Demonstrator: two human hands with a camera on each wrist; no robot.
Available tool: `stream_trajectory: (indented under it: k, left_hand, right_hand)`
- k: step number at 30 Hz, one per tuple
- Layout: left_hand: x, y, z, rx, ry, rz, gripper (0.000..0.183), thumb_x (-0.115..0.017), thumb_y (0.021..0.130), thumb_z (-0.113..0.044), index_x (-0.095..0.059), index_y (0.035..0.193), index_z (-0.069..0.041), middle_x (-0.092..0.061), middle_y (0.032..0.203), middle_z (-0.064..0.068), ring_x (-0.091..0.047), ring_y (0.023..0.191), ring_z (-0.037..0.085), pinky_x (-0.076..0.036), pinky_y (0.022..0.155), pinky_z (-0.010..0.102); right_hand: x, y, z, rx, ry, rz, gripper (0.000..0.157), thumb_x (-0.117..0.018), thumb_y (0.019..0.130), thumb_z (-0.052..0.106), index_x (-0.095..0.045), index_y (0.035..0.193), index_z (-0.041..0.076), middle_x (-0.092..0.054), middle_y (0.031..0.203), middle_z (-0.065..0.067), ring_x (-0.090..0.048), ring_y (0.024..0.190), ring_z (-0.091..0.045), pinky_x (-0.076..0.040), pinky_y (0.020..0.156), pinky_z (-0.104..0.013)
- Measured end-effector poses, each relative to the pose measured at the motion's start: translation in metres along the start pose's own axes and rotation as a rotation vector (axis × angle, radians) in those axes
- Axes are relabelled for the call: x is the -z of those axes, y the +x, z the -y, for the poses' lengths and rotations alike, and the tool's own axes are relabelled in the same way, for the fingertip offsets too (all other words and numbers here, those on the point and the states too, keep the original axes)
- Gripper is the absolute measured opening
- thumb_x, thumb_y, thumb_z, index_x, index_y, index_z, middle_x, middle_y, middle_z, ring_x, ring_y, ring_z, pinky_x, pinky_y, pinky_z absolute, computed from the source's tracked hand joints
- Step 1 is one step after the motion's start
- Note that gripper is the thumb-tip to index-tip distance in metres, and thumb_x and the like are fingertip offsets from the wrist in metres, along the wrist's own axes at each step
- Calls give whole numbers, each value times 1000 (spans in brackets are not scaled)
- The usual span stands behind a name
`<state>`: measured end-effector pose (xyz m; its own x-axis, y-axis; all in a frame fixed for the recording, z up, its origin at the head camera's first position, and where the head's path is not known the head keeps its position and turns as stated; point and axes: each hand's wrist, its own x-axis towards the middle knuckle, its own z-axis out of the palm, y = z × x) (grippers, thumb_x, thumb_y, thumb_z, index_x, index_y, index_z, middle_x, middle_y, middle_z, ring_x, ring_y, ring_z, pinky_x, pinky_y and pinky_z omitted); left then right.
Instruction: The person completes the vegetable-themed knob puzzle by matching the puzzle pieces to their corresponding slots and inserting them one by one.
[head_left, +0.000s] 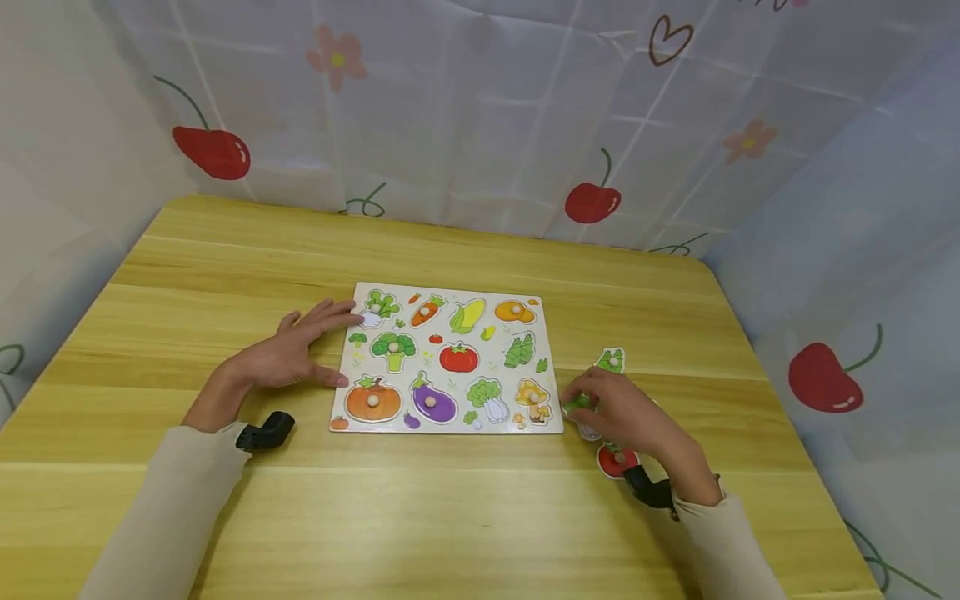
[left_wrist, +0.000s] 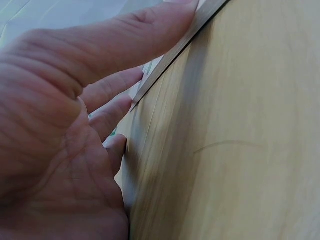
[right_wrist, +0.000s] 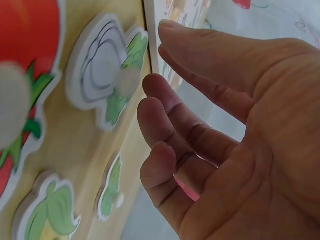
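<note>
A wooden vegetable puzzle board (head_left: 480, 429) lies flat on the table. My left hand (head_left: 288, 354) spreads at its left side, thumb and fingertips right at the edge, as the left wrist view also shows. Just off the board's right edge, my right hand (head_left: 630, 417) hovers over a knobbed bok choy piece (right_wrist: 97, 65). In the right wrist view its fingers are loosely bent, with nothing between them and the thumb. Around it lie a tomato piece (head_left: 617, 461), an asparagus piece (head_left: 610, 357) and a corn piece (right_wrist: 47, 212), which the hand mostly hides in the head view.
Knobbed pieces such as the pumpkin (head_left: 386, 407), eggplant (head_left: 442, 408) and broccoli (head_left: 393, 360) sit in the board. Corn, tomato, asparagus and bok choy pictures there have no knobs. Both wrists wear black devices (head_left: 266, 432). A cherry-printed curtain (head_left: 450, 125) hangs behind the wooden table (head_left: 420, 533).
</note>
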<state>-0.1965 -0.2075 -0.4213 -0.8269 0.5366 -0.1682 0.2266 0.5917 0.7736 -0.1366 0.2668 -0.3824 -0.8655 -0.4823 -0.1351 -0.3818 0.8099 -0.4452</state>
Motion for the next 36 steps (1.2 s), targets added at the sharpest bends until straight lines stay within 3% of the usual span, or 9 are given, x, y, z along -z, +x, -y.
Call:
stream_trajectory:
  k: [12,28,36]
  left_hand:
    - [1,-2,3,-16,-2,7,90,-84,80,-30,-37,154,-10,-12,168,15,9,154,41,14,116,66]
    - [1,-1,2,-15,-4,1,89,-84,80,-31,-38,154,-11,-12,168,14,9,155,40,14,116,66]
    - [0,0,4,-7,-4,-2,89,-84,80,-31,-38,154,-12,-12,168,14,9,155,40,14,116,66]
  right_hand:
    - [-5,-10,-12,6,21,7,21,-75,86,2,-70,105,9,-64,103,-2,-53,79,-10,-50,69,-23]
    - [2,-14,-15,-31,58,57,14,-73,88,3,-65,97,10,-63,85,4,-57,74,-7,-51,66,-23]
    - [2,-17,-15,64,40,50,20,-68,88,-7,-66,95,11,-62,88,1,-55,75,-7,-51,67,-23]
